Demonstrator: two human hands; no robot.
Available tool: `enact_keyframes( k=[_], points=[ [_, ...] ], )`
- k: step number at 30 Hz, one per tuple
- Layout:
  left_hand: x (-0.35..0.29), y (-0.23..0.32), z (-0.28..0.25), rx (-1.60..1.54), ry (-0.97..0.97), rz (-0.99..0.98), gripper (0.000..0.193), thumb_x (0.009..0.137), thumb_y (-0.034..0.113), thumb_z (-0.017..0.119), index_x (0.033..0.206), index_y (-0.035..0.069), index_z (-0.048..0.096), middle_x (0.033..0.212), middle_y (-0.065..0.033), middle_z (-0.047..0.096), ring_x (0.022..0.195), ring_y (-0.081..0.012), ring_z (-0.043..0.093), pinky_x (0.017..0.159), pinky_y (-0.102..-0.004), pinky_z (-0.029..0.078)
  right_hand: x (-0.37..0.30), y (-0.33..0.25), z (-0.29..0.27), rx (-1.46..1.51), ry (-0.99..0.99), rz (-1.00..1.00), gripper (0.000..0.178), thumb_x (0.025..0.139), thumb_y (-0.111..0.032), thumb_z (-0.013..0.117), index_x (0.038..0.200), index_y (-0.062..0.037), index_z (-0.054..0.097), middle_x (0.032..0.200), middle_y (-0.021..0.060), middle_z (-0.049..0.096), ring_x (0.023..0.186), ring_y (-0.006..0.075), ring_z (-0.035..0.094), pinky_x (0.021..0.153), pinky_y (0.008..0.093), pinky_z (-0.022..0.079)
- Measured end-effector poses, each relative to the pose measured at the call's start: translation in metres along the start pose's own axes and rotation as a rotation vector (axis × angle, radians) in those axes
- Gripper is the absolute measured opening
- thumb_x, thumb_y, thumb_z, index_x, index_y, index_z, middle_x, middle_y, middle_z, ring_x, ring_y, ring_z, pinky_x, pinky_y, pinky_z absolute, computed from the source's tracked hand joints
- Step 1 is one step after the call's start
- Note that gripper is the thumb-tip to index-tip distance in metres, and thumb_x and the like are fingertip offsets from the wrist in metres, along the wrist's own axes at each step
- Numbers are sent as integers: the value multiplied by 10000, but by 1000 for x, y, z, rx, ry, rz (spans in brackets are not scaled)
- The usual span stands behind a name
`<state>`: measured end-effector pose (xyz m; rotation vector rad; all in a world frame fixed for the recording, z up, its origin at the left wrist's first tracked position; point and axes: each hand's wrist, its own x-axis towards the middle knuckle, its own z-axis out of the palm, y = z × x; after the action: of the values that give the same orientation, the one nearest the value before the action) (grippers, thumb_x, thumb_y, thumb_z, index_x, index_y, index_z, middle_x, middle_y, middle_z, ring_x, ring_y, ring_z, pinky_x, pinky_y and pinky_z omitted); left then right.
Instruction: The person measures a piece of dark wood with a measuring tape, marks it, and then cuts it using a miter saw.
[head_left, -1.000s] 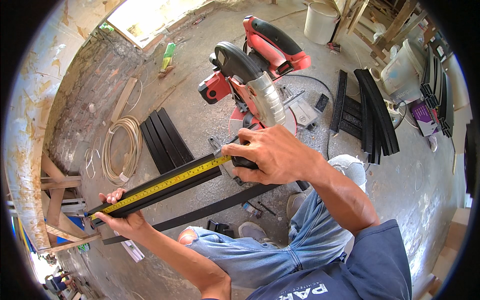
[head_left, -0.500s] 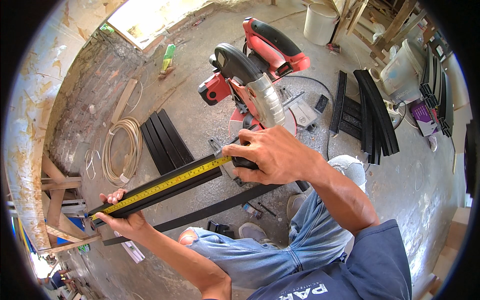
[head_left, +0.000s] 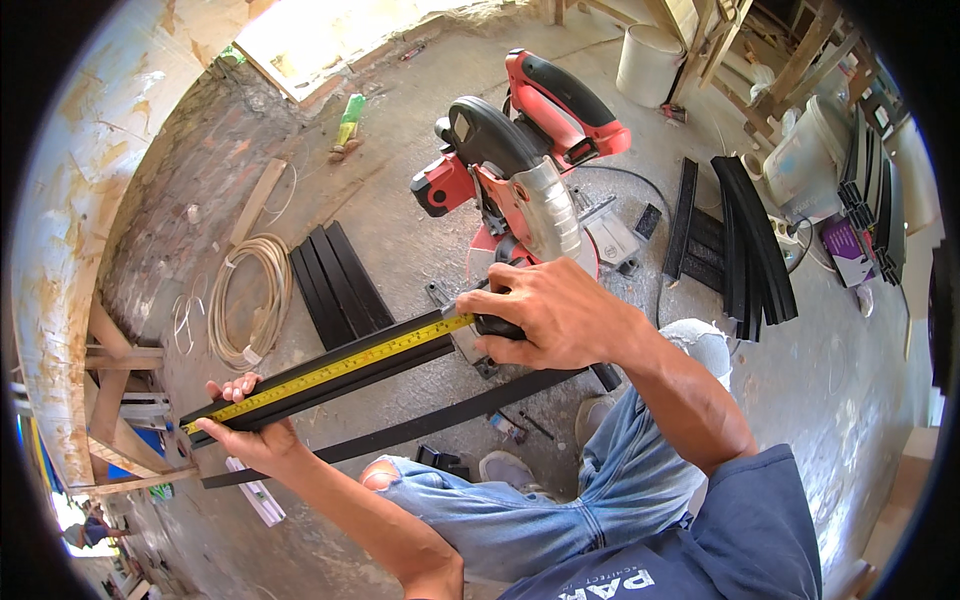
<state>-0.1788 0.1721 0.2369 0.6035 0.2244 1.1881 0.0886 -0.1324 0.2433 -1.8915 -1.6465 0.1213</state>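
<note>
A long black grooved strip (head_left: 400, 352) lies slanted in front of me, with the yellow blade of a tape measure (head_left: 345, 372) stretched along it. My left hand (head_left: 255, 435) grips the strip's far-left end, thumb on the tape's tip. At the other end my right hand (head_left: 545, 315) is closed around the dark tape case, which its fingers mostly hide. Just beyond that hand stands a red and black miter saw (head_left: 520, 190), its silvery guard over the blade. Below the held strip another long black strip (head_left: 400, 432) runs across the floor toward my shoes.
Black strips lie left of the saw (head_left: 340, 285) and in a pile on the right (head_left: 745, 240). A coiled beige hose (head_left: 222, 310) rests near the brick wall. Buckets (head_left: 648, 65) and timber stand at the back. A green bottle (head_left: 350, 118) is on the floor.
The view has shifted slightly, so the saw and floor items appear a little lower and further right. Both hands keep their hold on the strip and tape measure.
</note>
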Motion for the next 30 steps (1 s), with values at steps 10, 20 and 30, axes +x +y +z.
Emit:
enact_keyframes(
  k=[10,20,30],
  points=[
    [-4,8,-2,-29,6,23,591,1052,529,453,1168,-29,614,838,-91,481,808,-238,471,839,-393,444,8,-15,2,-38,-47,20,412,874,-330,707,1218,-111,648,877,112,610,750,310,650,630,434,508],
    [-18,-2,15,109,312,79,735,974,639,473,1217,-48,565,887,-113,531,867,-253,513,899,-424,482,19,-53,-28,-93,16,96,419,940,-308,617,1308,-127,528,950,174,576,848,367,649,734,495,502],
    [-27,-24,-11,213,467,-54,761,961,720,423,1224,37,628,918,-97,629,892,-207,602,866,-391,545,-131,-39,-46,-114,404,652,379,922,-212,660,1259,-63,575,1088,188,593,1013,411,617,869,451,500]
  ],
)
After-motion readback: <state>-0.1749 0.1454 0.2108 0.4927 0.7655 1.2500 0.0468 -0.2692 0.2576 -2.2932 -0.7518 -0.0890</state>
